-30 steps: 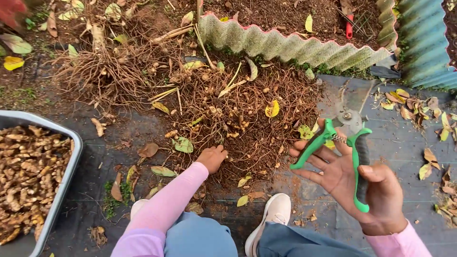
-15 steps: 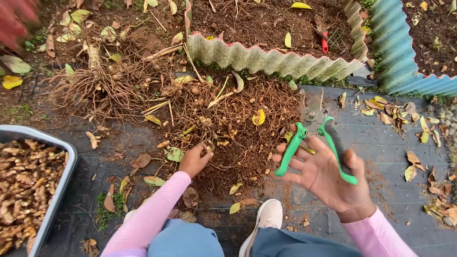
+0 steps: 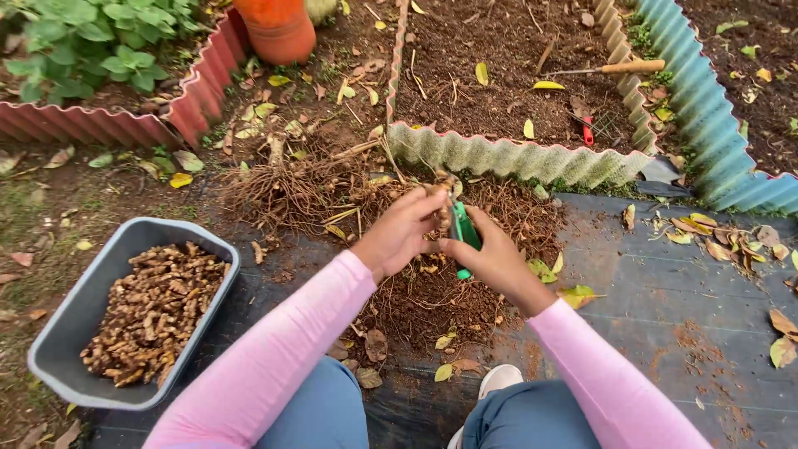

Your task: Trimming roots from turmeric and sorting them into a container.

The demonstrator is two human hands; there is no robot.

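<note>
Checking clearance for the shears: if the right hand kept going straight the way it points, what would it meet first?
The right hand points left toward the left hand, nearly touching, so it would probably meet those fingers and the root piece first; depth is unclear.

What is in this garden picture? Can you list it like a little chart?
left hand: left hand pinches a small root piece
right hand: right hand grips green-handled pruners
underneath: pile of roots and soil
tub: grey tub of knobbly rhizomes, at left
behind: wavy bed edging, orange pot
</note>
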